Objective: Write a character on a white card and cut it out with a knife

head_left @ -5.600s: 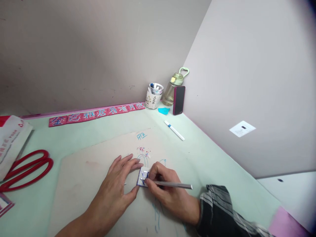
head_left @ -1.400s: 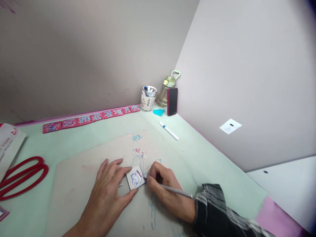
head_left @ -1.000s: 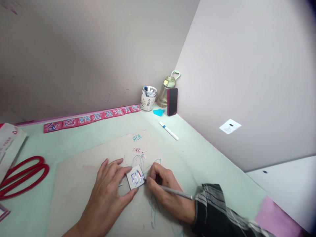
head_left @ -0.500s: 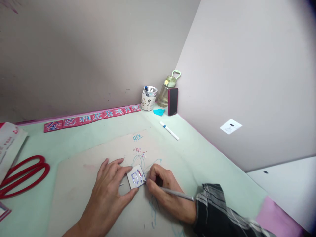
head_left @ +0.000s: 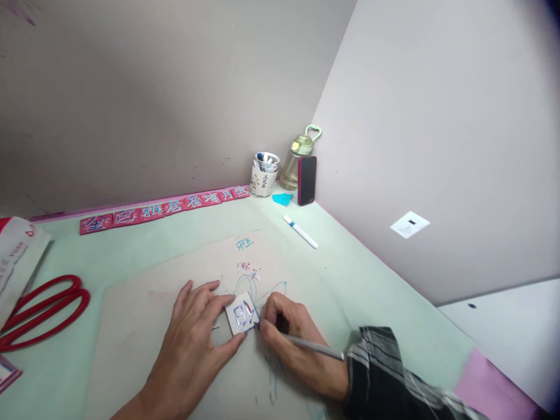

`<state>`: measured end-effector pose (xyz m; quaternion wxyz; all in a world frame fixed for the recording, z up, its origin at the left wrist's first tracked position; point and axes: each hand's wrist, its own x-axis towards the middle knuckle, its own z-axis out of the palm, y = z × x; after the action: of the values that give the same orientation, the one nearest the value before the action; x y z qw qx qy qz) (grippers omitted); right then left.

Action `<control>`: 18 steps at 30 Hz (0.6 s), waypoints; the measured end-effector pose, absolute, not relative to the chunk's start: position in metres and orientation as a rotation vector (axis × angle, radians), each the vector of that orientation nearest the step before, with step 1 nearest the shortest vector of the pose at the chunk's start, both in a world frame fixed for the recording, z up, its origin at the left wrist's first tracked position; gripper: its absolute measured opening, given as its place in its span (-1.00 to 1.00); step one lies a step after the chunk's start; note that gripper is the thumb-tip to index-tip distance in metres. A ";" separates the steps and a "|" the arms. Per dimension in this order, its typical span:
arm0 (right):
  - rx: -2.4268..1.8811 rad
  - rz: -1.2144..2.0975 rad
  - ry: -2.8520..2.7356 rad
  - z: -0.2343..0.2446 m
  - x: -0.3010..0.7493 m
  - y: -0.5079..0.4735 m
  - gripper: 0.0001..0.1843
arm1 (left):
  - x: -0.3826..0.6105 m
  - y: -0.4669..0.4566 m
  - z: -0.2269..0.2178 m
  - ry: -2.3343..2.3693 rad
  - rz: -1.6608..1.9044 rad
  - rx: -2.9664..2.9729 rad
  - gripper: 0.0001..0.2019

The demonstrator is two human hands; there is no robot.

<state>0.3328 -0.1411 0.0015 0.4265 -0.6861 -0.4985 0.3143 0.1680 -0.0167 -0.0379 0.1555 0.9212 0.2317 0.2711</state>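
Observation:
A small white square carving block (head_left: 242,314) with blue-purple character strokes and a red mark on its face lies on the beige board (head_left: 131,332). My left hand (head_left: 192,332) grips it by its edges, fingers at the upper left corner and thumb at the lower edge. My right hand (head_left: 297,341) is closed in a pen-like grip around a slim silver craft knife (head_left: 317,347). The knife's tip meets the block's right edge, mostly hidden by my fingers. A thin light sliver (head_left: 215,327) lies beside the block, near my left hand.
Red and white crumbs (head_left: 248,267) lie beyond the block. Red-handled scissors (head_left: 48,306) and a white packet (head_left: 20,262) are at left. Red character tiles (head_left: 153,211) line the wall. Toward the corner are a pen jar (head_left: 263,178), bottle (head_left: 289,169), phone (head_left: 307,181) and white marker (head_left: 300,232).
The knife tip and right fingers have shifted very slightly at the block's right edge. My left hand keeps its hold; the view has moved a touch.

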 end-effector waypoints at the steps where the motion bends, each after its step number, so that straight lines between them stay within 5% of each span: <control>1: -1.716 0.784 -1.246 0.002 0.333 -0.141 -0.78 | 0.168 -0.017 -0.038 0.665 0.775 2.640 -0.67; 9: -1.764 0.748 -1.183 0.001 0.328 -0.144 -0.77 | 0.173 -0.024 -0.035 0.739 0.769 2.646 -0.69; 15: -1.804 0.776 -1.128 0.004 0.326 -0.140 -0.77 | 0.170 -0.026 -0.039 0.706 0.700 2.704 -0.30; 18: -1.811 0.783 -1.124 0.006 0.327 -0.138 -0.77 | 0.167 -0.024 -0.039 0.675 0.623 2.690 -0.36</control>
<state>0.3265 -0.1384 0.0064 0.4220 -0.7230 -0.4487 0.3127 0.1672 -0.0241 -0.0387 0.1489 0.9358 0.2348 0.2166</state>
